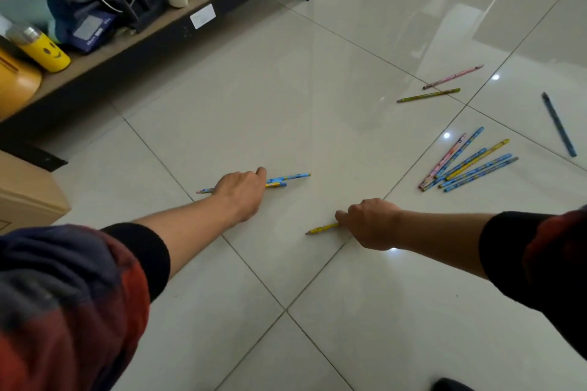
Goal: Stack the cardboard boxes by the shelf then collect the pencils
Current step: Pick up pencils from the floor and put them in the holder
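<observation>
Head view: left hand [242, 193] grips blue pencils [287, 179] on the tiled floor [286, 98]. Right hand [370, 221] pinches a yellow pencil [320, 228]. Right of it lies a loose pencil cluster [467, 163]; a cardboard box [28, 194] sits left, by the shelf [152, 38].

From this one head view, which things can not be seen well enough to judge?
- Left hand: how many pencils it holds; the hand covers their middle.
- Right hand: its grip on the yellow pencil; the fingers are under the hand.
- Cardboard box: cut off by the left edge, so stacking is unclear.
- Shelf label: text too small.
</observation>
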### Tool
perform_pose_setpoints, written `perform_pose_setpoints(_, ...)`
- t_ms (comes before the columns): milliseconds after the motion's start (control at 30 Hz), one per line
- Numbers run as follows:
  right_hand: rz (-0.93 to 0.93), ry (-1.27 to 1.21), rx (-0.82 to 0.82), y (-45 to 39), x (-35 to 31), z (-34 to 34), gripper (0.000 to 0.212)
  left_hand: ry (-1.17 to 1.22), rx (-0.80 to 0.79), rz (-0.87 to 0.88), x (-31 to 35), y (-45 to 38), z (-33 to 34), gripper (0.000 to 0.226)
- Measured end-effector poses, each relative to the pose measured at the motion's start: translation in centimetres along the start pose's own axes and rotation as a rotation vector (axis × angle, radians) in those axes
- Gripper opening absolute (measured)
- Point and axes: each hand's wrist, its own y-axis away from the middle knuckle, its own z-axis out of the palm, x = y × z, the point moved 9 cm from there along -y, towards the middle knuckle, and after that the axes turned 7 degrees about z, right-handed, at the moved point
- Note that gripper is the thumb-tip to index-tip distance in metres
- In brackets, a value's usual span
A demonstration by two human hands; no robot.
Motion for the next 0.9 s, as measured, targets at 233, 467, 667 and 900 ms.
perform_pose_setpoints(233,0.062,-0.099,0.06,0.0,0.3,-1.9,0.032,-0.019,-0.038,0.008,-0.5,-1.3,1.5,0.032)
perform_pose_setpoints(467,0.061,-0.063,0.039,0.3,0.1,-1.9,0.035,0.027,-0.078,0.07,0.3,-2.8,1.6,0.022)
perform_pose_setpoints(667,0.126,-0.075,0.11,2.1,0.6,-4.3,0.034,0.084,-0.041,0.115,2.1,-3.5,-1.1,0.021)
perform_pose_setpoints(900,0.081,0.046,0.054,7.6,2.7,-1.0,0.037,0.172,-0.052,0.22,8.1,-4.0,-6.8,0.021)
